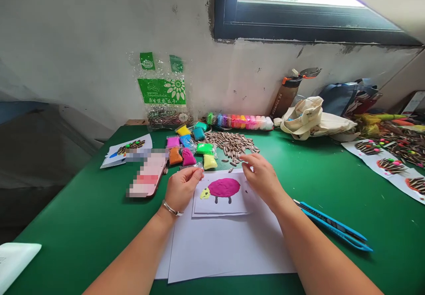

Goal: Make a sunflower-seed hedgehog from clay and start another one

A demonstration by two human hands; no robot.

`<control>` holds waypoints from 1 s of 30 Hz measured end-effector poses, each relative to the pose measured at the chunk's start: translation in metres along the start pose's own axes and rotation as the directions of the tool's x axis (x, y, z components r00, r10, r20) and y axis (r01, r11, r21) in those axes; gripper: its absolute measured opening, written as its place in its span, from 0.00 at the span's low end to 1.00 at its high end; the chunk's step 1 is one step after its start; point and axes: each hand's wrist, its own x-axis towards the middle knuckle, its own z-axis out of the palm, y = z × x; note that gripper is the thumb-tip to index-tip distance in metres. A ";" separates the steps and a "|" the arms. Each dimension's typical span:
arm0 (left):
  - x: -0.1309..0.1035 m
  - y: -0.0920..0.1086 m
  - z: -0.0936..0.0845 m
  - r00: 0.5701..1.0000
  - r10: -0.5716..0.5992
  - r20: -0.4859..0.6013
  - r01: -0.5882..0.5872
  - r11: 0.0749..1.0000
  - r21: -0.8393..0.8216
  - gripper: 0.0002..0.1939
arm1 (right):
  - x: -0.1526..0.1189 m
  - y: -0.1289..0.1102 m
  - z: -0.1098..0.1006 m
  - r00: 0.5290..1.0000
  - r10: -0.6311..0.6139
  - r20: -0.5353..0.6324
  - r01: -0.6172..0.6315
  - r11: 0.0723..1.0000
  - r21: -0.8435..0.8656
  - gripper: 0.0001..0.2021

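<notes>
A clay animal (224, 188) with a magenta oval body, a pale yellow head and dark grey legs is on a small white paper (232, 207). Left of its upper edge is my left hand (181, 186), thumb and forefinger pinched together; whatever they hold is too small to make out. My right hand (262, 178) reaches past the paper's upper right corner, its thumb and forefinger slightly apart beside the pile of striped sunflower seeds (229, 144). A few loose seeds (230, 170) lie between the pile and the paper.
Larger white sheets (229, 250) lie underneath. Several coloured clay packets (188, 156), a phone (148, 175) and a seed-decorated card (128, 150) are on the left. Blue tweezers (335, 226) lie right. Behind are a seed bag (162, 93), a clay pack (242, 121), a bottle (287, 93) and a cloth bag (308, 118).
</notes>
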 end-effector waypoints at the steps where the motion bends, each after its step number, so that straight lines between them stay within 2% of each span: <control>1: 0.000 0.000 0.000 1.000 0.000 -0.007 0.000 1.000 0.000 0.17 | 0.001 0.000 0.000 0.999 -0.002 -0.039 0.003 1.000 0.016 0.13; 11: 0.002 0.000 0.003 1.000 -0.025 0.017 0.025 1.000 -0.014 0.16 | 0.006 0.005 0.003 0.999 0.015 0.030 -0.015 1.000 -0.005 0.11; 15: -0.001 0.005 0.004 0.998 -0.024 0.055 0.021 0.998 0.057 0.15 | 0.006 0.006 0.004 0.998 0.001 0.061 0.000 1.000 -0.018 0.11; 20: -0.003 0.013 0.002 0.996 0.046 0.082 -0.062 0.978 0.200 0.12 | 0.004 0.008 0.007 0.996 0.004 0.091 0.001 0.999 -0.053 0.12; 24: -0.003 0.009 0.002 0.988 0.131 0.086 -0.151 0.942 0.299 0.11 | 0.004 0.011 0.009 0.994 -0.003 0.108 0.017 0.991 -0.132 0.12; 30: -0.005 0.002 0.006 0.929 0.306 0.210 -0.368 0.831 0.416 0.12 | 0.013 0.007 0.016 0.991 -0.015 0.130 0.047 0.969 -0.243 0.13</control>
